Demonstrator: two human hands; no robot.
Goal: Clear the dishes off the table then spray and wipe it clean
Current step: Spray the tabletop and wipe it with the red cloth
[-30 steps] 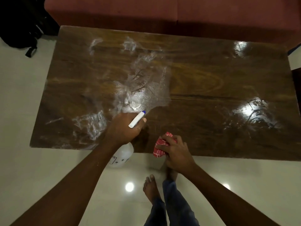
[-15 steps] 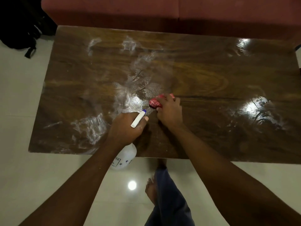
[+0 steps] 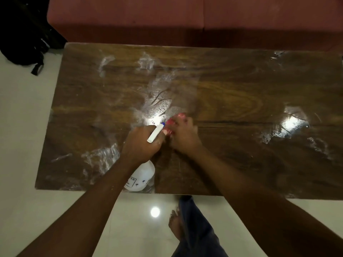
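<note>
Cloth [image 3: 173,125], red with a check pattern, is seen from the head camera bunched under the fingers of the right hand [image 3: 182,139]. It is near the middle of the table [image 3: 241,86], a little toward its near edge. The cloth looks soft, light and limp. It would probably handle best wadded in the palm and pressed flat, so it drags the wet film rather than skating over it. Motion blur smears the cloth and fingertips, but the fingers appear curled over the wad.

The left hand [image 3: 142,145], just beside the right and almost touching it, is wrapped round the neck of a spray bottle [image 3: 142,178]. Its white trigger head has a blue tip pointing toward the table's middle. Its translucent white body hangs below the hand at the table's near edge. It looks like light plastic, easiest to hold at the neck. How full it is cannot be told.

The table is dark, glossy wood grain, with whitish wet streaks across its left half and bright glare on its right. No dishes show on it. The wet gloss is probably slippery. Beyond its far edge stands a reddish sofa [image 3: 185,19], and off its far left corner lies a black bag [image 3: 24,34].
</note>
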